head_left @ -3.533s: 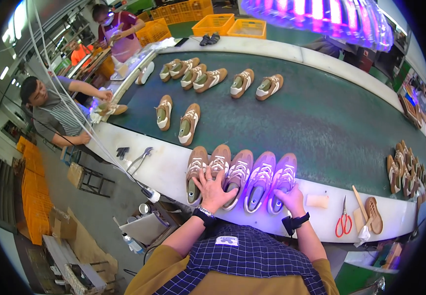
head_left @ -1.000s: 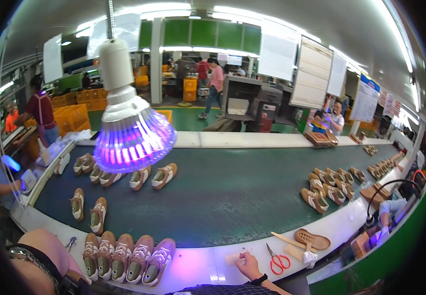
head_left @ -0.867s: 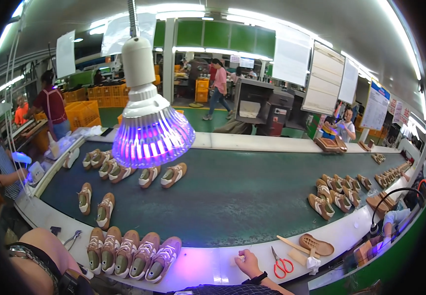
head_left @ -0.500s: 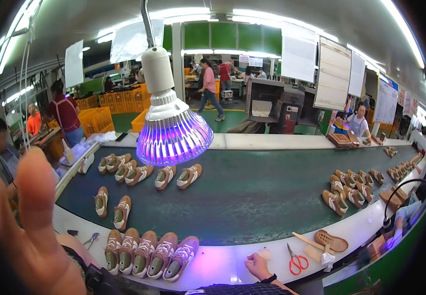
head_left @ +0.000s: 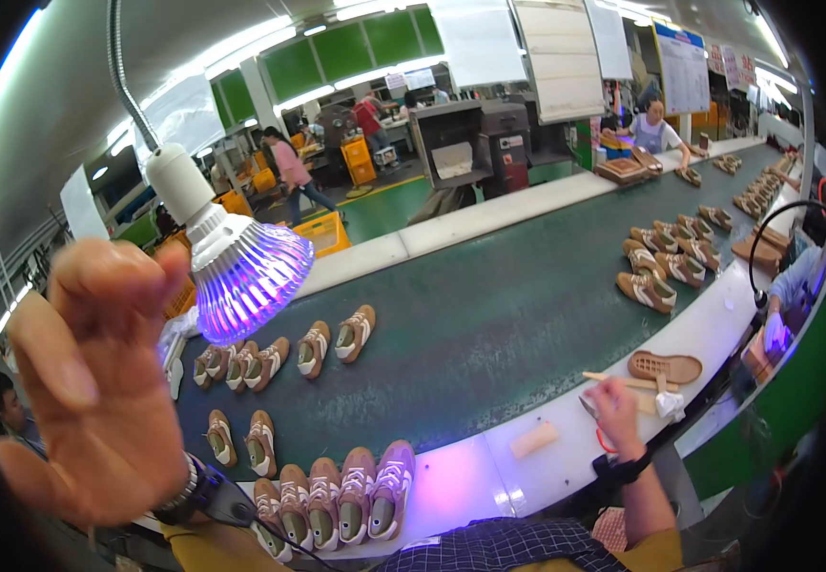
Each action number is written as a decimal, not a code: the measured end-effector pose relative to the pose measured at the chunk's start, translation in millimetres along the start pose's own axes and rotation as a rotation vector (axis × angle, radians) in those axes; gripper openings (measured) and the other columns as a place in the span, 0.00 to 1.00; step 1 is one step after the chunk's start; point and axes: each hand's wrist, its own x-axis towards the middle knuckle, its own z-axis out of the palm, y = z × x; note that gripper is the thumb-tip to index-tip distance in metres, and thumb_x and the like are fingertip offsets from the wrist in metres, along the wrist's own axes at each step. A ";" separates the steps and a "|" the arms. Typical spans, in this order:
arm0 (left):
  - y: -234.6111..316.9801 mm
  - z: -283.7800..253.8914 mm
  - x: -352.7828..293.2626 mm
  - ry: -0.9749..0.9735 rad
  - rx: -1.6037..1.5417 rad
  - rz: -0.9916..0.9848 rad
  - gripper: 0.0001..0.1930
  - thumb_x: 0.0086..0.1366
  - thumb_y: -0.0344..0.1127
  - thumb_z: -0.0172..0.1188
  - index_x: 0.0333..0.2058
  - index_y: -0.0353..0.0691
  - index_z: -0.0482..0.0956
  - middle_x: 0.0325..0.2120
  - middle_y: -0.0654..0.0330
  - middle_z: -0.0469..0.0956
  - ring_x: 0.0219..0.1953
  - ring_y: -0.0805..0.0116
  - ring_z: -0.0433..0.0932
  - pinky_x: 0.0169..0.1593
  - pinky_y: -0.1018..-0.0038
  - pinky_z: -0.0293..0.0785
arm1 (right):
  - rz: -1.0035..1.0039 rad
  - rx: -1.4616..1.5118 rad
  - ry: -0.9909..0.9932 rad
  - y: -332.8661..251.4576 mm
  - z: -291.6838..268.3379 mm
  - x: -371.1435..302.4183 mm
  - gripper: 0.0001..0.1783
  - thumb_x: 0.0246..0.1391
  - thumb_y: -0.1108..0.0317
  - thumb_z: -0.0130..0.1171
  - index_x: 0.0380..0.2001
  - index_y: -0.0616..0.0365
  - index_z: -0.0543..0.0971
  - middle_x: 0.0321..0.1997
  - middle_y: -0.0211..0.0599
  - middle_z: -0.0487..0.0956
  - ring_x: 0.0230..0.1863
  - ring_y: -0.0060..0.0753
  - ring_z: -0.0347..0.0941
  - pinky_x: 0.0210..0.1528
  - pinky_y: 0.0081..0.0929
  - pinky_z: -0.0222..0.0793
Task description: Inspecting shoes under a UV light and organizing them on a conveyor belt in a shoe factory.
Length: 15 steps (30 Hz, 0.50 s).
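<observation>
While the half-open left hand (head_left: 113, 391) is raised near the white, violet-glowing ribbed lamp (head_left: 246, 276), the right hand (head_left: 618, 415) covers part of the red-handled metal scissors (head_left: 604, 440) at the white counter (head_left: 461, 477); whether it grips them, I cannot tell.

Bright violet glow from bulb (head_left: 249, 278)

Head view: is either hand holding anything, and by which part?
The left hand shows nothing in its grip. The right hand partly covers red-handled scissors; whether it holds them, and where, cannot be told.
</observation>
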 end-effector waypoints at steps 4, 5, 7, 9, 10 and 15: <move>8.8 -28.1 22.5 -0.045 0.070 0.062 0.23 0.60 0.54 0.53 0.35 0.36 0.63 0.52 0.38 0.59 0.62 0.50 0.54 0.66 0.50 0.38 | -0.083 0.125 0.106 -54.9 -61.7 31.9 0.06 0.55 0.71 0.52 0.29 0.63 0.73 0.27 0.31 0.76 0.30 0.18 0.69 0.36 0.18 0.65; 17.4 -39.1 24.4 -0.082 0.193 0.040 0.24 0.60 0.54 0.52 0.36 0.35 0.63 0.51 0.38 0.60 0.62 0.50 0.54 0.66 0.51 0.40 | -0.102 0.119 0.112 -71.3 -68.8 37.1 0.06 0.55 0.71 0.52 0.29 0.64 0.72 0.28 0.32 0.76 0.31 0.18 0.69 0.36 0.18 0.64; 39.1 -50.6 21.8 -0.070 0.472 0.020 0.27 0.64 0.58 0.43 0.38 0.33 0.66 0.51 0.37 0.60 0.58 0.50 0.60 0.64 0.57 0.49 | -0.180 0.108 0.095 -95.6 -78.6 47.9 0.06 0.56 0.71 0.51 0.30 0.63 0.71 0.30 0.34 0.76 0.32 0.19 0.69 0.37 0.18 0.65; 41.6 -76.7 23.5 -0.059 0.589 -0.067 0.26 0.64 0.56 0.42 0.38 0.32 0.66 0.48 0.42 0.65 0.55 0.55 0.64 0.61 0.60 0.53 | -0.187 0.034 0.070 -108.2 -86.0 59.3 0.07 0.55 0.71 0.51 0.27 0.63 0.72 0.27 0.32 0.76 0.31 0.18 0.69 0.36 0.17 0.64; 51.0 -86.7 26.5 -0.051 0.686 -0.101 0.26 0.64 0.55 0.41 0.38 0.32 0.67 0.46 0.45 0.67 0.53 0.58 0.65 0.60 0.61 0.55 | -0.204 -0.023 0.063 -117.6 -95.2 65.2 0.07 0.55 0.70 0.51 0.26 0.63 0.72 0.26 0.31 0.75 0.30 0.17 0.68 0.35 0.16 0.63; 194.9 -119.4 17.9 0.148 1.036 -0.361 0.24 0.67 0.51 0.41 0.44 0.32 0.70 0.41 0.56 0.73 0.47 0.69 0.70 0.51 0.72 0.66 | -0.458 -0.082 -0.101 -169.4 -74.9 135.9 0.08 0.52 0.70 0.50 0.23 0.61 0.71 0.22 0.29 0.72 0.27 0.17 0.65 0.33 0.17 0.60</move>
